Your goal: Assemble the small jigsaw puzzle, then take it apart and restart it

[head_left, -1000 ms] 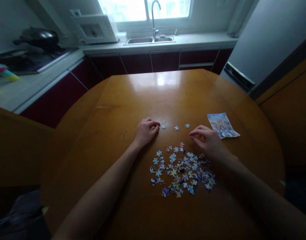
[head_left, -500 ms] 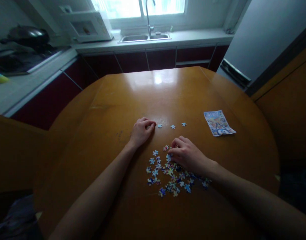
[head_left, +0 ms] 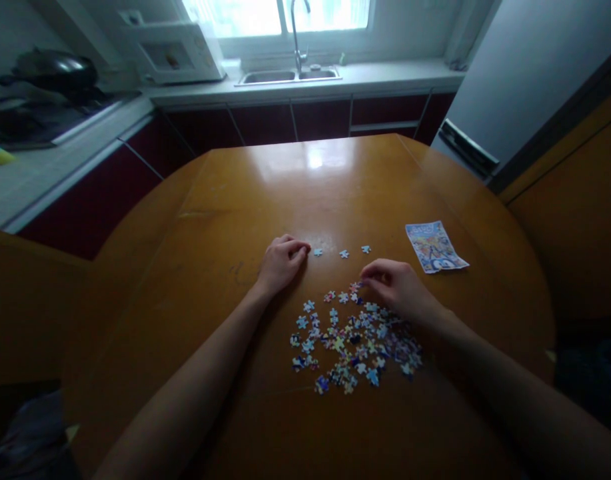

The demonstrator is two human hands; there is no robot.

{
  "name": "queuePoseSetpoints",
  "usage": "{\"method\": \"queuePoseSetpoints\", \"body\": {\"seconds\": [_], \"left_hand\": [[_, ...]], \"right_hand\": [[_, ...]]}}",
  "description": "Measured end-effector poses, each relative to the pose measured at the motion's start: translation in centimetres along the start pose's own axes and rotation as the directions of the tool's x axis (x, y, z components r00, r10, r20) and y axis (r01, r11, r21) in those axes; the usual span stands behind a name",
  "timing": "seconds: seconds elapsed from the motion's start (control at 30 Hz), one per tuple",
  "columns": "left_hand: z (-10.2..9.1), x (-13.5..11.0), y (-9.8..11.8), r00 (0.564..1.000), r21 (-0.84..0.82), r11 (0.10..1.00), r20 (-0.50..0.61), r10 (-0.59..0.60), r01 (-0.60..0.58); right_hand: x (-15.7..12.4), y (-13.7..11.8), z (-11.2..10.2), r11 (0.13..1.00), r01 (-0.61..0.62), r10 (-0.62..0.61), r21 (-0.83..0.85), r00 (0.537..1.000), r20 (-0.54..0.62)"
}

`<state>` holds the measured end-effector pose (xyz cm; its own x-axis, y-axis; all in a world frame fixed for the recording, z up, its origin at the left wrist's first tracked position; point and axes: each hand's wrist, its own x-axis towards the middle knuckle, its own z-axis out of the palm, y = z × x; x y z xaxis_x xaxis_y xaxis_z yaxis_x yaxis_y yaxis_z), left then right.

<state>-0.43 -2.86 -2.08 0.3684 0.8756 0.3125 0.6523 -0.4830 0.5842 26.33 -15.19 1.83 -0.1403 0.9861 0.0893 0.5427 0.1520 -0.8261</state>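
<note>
My left hand (head_left: 281, 263) rests on the table with thumb and fingers pressed together; whatever may be between them is hidden. Just right of its fingertips lies a light-blue puzzle piece (head_left: 318, 252). Two more pale pieces, one in the middle (head_left: 344, 254) and one farther right (head_left: 366, 249), continue that loose row. At the upper edge of the heap of puzzle pieces (head_left: 339, 343), my right hand (head_left: 398, 287) pinches what looks like a small purplish piece, mostly covered by the fingertips. A pinkish piece (head_left: 355, 287) lies right beside those fingertips.
A creased picture sheet (head_left: 435, 247) lies to the right on the wooden table (head_left: 225, 200). Beyond the table are a counter with a sink (head_left: 270, 77), a microwave (head_left: 172, 53), a wok (head_left: 58, 70) on the stove, and a fridge (head_left: 530, 80).
My right hand has moved right and slightly away from me, from over the heap to its upper edge, uncovering several pieces. My left hand has stayed in place.
</note>
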Motion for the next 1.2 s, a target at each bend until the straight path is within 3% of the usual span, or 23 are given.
{"method": "queuePoseSetpoints", "body": {"seconds": [0.2,0.43,0.57,0.67,0.77,0.9,1.07,1.2], "left_hand": [[0.0,0.1,0.0,1.000,-0.003,1.000,0.003,-0.006,0.006],[0.0,0.2,-0.2,1.000,0.001,1.000,0.006,0.000,0.000],[0.0,0.1,-0.3,1.000,-0.006,1.000,0.003,0.012,-0.012],[0.0,0.2,-0.3,1.000,-0.002,1.000,-0.004,0.014,-0.014],[0.0,0.2,-0.4,1.000,0.000,1.000,-0.001,0.013,-0.013],[-0.1,0.2,-0.4,1.000,-0.002,1.000,0.002,0.012,-0.012],[0.1,0.2,-0.6,1.000,-0.002,1.000,0.000,0.020,-0.020],[0.2,0.3,-0.8,1.000,-0.009,0.999,-0.008,0.030,-0.031]], "right_hand": [[0.6,2.5,-2.8,0.982,-0.163,0.169,-0.096,0.984,0.055],[0.4,2.4,-3.2,0.950,-0.223,0.252,-0.220,0.961,0.115],[0.3,2.5,-3.1,0.921,-0.173,0.208,-0.350,0.976,0.063],[0.2,2.2,-3.2,0.938,-0.114,0.140,-0.327,0.988,0.058],[-0.1,1.5,-3.1,0.964,0.009,0.028,-0.264,0.990,0.136],[-0.9,0.2,-2.3,0.950,0.163,-0.084,-0.265,0.954,0.286],[-1.5,-0.7,-0.8,0.882,0.174,-0.039,-0.439,0.953,0.299],[-1.7,-0.8,-0.1,0.895,0.092,0.029,-0.436,0.965,0.262]]}}
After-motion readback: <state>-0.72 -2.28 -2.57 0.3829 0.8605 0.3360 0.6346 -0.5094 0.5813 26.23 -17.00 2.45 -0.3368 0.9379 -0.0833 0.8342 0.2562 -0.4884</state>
